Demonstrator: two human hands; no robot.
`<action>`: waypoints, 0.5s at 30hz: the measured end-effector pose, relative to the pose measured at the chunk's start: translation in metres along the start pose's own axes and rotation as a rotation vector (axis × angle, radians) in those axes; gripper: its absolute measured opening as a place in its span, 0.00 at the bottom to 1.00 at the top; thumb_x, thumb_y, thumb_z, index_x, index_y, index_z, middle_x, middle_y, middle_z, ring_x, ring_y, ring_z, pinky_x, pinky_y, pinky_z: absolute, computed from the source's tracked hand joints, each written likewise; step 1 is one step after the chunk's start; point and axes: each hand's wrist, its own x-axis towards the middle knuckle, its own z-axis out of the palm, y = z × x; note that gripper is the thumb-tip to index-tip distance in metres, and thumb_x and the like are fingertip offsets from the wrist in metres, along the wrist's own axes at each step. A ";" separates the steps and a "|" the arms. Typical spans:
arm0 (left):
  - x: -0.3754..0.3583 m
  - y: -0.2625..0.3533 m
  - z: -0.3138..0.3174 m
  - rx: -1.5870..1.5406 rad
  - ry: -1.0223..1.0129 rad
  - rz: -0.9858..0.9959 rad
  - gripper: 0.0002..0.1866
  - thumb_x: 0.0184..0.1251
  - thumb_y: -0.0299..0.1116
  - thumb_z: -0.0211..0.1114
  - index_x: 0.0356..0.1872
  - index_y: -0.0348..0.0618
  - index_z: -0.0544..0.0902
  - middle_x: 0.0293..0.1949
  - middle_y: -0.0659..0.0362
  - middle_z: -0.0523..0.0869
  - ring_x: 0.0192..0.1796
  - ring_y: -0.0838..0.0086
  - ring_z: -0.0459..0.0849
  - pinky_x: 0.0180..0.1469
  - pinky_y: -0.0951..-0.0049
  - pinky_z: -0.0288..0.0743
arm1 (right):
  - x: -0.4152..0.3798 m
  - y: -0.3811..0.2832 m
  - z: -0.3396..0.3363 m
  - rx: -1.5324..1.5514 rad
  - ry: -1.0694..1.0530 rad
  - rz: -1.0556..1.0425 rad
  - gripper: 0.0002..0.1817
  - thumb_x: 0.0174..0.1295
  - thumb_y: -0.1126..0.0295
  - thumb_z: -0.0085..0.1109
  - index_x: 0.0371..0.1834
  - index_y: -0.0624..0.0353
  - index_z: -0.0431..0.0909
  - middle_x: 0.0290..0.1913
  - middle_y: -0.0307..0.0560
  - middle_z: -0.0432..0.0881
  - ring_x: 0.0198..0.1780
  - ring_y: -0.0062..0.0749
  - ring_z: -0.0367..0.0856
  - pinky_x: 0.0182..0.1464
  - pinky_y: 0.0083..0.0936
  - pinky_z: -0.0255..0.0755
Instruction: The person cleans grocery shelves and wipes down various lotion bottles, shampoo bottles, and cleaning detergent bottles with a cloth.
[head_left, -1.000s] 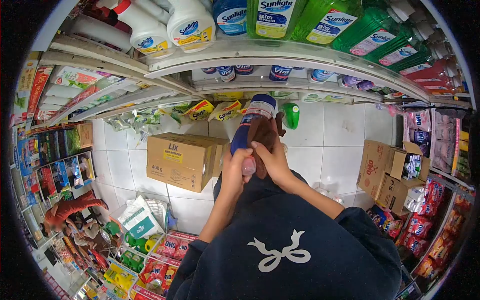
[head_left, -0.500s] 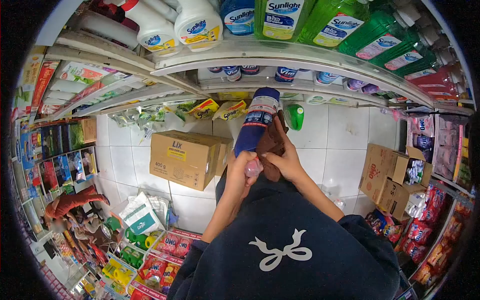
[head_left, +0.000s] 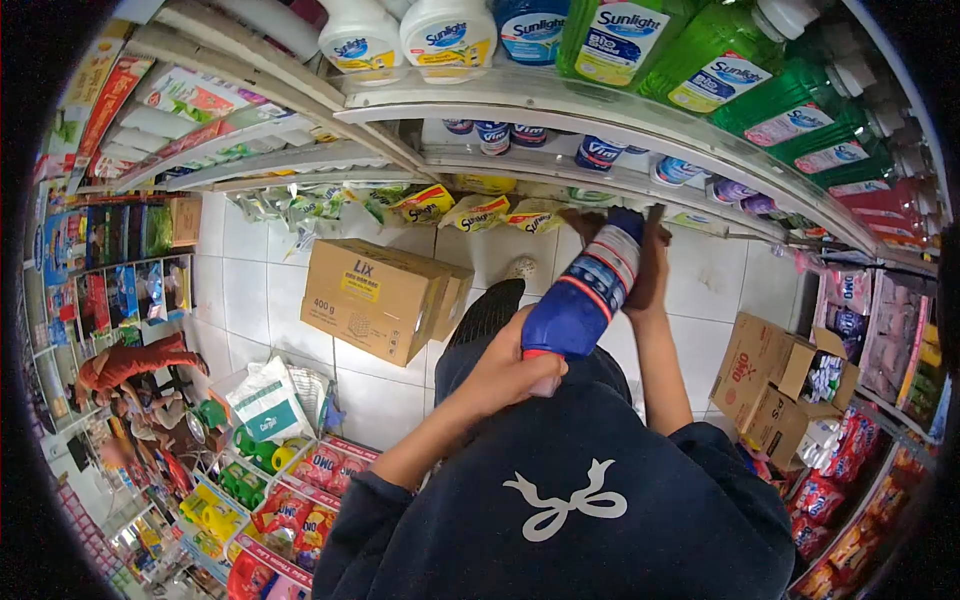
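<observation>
A dark blue bottle (head_left: 570, 315) with a printed label and a red and pink cap is held tilted in front of my chest, its cap end toward me. My left hand (head_left: 510, 368) is wrapped round the neck by the cap. At the bottle's far end my right hand (head_left: 648, 275) holds a brown cloth (head_left: 652, 262) against its right side. Part of the cloth shows behind the bottle, and the fingers of my right hand are mostly covered by it.
Shelves (head_left: 600, 110) of Sunlight and Vim bottles stand ahead. A Lix carton (head_left: 370, 300) sits on the tiled floor at left, opened cartons (head_left: 765, 385) at right. Sunlight pouches (head_left: 425, 205) lie under the shelf. A person (head_left: 140, 370) is at far left.
The bottle has moved right and toward me, leaning further right. My right hand has shifted right and outward with the cloth. The green bottle on the floor is no longer visible.
</observation>
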 end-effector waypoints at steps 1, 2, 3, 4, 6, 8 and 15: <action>0.001 0.004 -0.007 0.135 -0.075 0.050 0.30 0.45 0.26 0.63 0.53 0.39 0.64 0.32 0.58 0.75 0.29 0.78 0.77 0.29 0.77 0.72 | -0.001 -0.002 -0.003 0.037 -0.104 -0.025 0.30 0.59 0.54 0.48 0.61 0.58 0.57 0.56 0.52 0.68 0.57 0.41 0.68 0.60 0.43 0.60; 0.002 0.010 -0.015 0.271 -0.147 0.103 0.31 0.45 0.26 0.63 0.54 0.38 0.64 0.33 0.58 0.75 0.31 0.78 0.77 0.32 0.77 0.73 | -0.003 -0.004 -0.007 0.077 -0.209 -0.046 0.33 0.58 0.47 0.46 0.59 0.60 0.60 0.53 0.52 0.72 0.53 0.41 0.71 0.57 0.42 0.63; 0.002 0.019 -0.020 0.360 -0.173 0.118 0.30 0.44 0.28 0.64 0.53 0.37 0.65 0.34 0.58 0.76 0.34 0.78 0.76 0.34 0.77 0.73 | 0.001 -0.008 -0.043 0.053 -0.056 0.023 0.36 0.57 0.42 0.44 0.58 0.61 0.62 0.51 0.52 0.73 0.51 0.41 0.73 0.55 0.41 0.66; 0.004 0.031 -0.028 0.400 -0.225 0.036 0.31 0.44 0.28 0.64 0.54 0.37 0.65 0.36 0.59 0.76 0.36 0.79 0.76 0.36 0.77 0.72 | -0.001 -0.011 -0.051 0.008 -0.012 0.090 0.36 0.56 0.40 0.43 0.56 0.61 0.64 0.49 0.52 0.74 0.48 0.41 0.75 0.51 0.39 0.69; 0.006 0.055 -0.039 0.474 -0.322 -0.133 0.34 0.43 0.29 0.64 0.56 0.37 0.64 0.39 0.60 0.75 0.39 0.80 0.74 0.42 0.78 0.71 | -0.009 -0.015 -0.059 -0.158 0.051 0.125 0.35 0.57 0.39 0.42 0.52 0.62 0.67 0.46 0.52 0.76 0.43 0.40 0.77 0.46 0.37 0.72; -0.002 0.075 -0.034 0.702 -0.342 0.000 0.32 0.43 0.34 0.65 0.55 0.39 0.67 0.35 0.53 0.79 0.35 0.70 0.79 0.38 0.73 0.73 | -0.019 -0.013 -0.062 -0.619 0.055 -0.096 0.31 0.60 0.43 0.40 0.48 0.62 0.71 0.43 0.52 0.77 0.40 0.38 0.77 0.44 0.35 0.72; -0.027 0.082 -0.025 1.012 0.202 0.517 0.28 0.48 0.44 0.64 0.49 0.40 0.72 0.32 0.46 0.81 0.34 0.54 0.81 0.37 0.63 0.74 | -0.028 -0.013 -0.017 -0.305 -0.340 -0.028 0.39 0.61 0.42 0.31 0.61 0.70 0.57 0.59 0.58 0.65 0.61 0.39 0.61 0.65 0.38 0.47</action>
